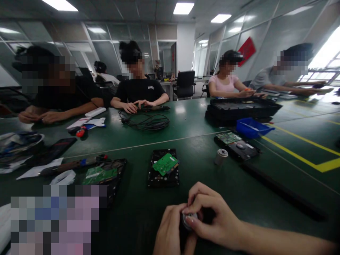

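My left hand point(168, 228) is wrapped around a small round silvery metal part point(189, 220), holding it low over the front of the table. Fingertips and thumb of my right hand point(216, 214) pinch the top of the same part. Much of the piece is hidden by my fingers. Beyond my hands lies a black hard drive point(156, 180) with a green circuit board point(166, 164) lying askew on it. A metal cylinder point(221, 157) with a ringed top stands upright to the right of that drive.
Another hard drive point(236, 146) and a blue bin point(252, 128) lie farther right, near a long black strip point(284, 191). On the left are a third drive with a green board point(99, 175) and an electric screwdriver point(77, 164). Co-workers sit across the table, one by a coiled cable point(148, 122).
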Tool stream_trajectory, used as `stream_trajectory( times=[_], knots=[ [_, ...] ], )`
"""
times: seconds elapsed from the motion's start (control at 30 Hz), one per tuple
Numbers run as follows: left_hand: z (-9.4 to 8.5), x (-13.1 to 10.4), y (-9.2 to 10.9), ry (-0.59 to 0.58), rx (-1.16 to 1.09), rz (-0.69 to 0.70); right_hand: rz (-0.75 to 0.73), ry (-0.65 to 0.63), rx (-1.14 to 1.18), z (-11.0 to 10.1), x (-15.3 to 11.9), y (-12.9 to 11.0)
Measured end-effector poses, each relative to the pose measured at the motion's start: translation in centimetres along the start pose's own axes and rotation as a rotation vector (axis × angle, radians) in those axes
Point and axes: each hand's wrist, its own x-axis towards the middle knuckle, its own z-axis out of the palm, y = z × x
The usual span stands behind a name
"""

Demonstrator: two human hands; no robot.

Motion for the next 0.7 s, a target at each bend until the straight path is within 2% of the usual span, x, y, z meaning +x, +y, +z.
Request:
stream_trajectory(
  times=[0.13,0.27,0.43,0.5,0.63,0.7],
  knots=[
    [0.0,0.4,-0.5,-0.014,0.031,0.119,-0.018,0.01,-0.011,-0.1,-0.1,0.1],
    [-0.6,1.2,-0.9,-0.1,0.119,0.216,-0.014,0.002,-0.018,-0.2,-0.2,0.3],
    [-0.8,1.3,-0.9,-0.173,0.144,0.18,-0.009,-0.024,0.007,-0.3,-0.2,0.6],
    [-0.5,1.0,-0.7,-0.139,0.106,0.136,0.016,-0.059,0.008,-0.4,0.0,0.4],
    [-0.4,0.6,-0.1,0.04,-0.016,-0.002,0.181,-0.148,0.049,-1.0,0.3,-0.5],
    [-0.9,0.7,0.3,0.074,-0.073,-0.001,0.225,-0.199,0.107,-1.4,0.4,-0.8]
  ],
)
